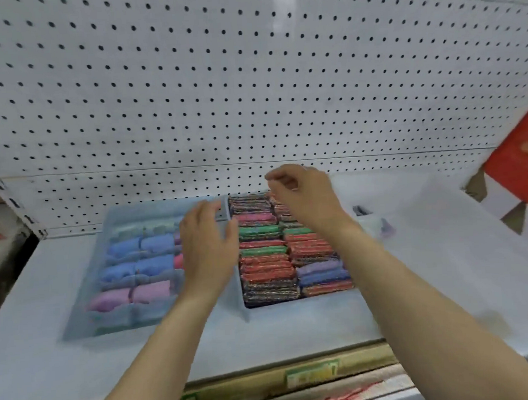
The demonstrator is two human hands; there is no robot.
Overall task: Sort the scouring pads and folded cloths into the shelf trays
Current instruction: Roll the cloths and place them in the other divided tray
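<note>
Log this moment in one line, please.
left hand: open, over blue tray edge | right hand: curled over scouring pads, grip unclear | folded cloths: in blue tray

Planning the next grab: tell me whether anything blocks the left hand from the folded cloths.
Nothing visible does. The left hand hovers over the blue tray's right edge, the folded cloths lie uncovered left of it, and the right hand is over the scouring pads.

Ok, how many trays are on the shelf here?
2. The translucent blue tray with folded cloths sits left; the second tray, full of scouring pads, sits beside it on the right. A blurred object further right might be another.
</note>
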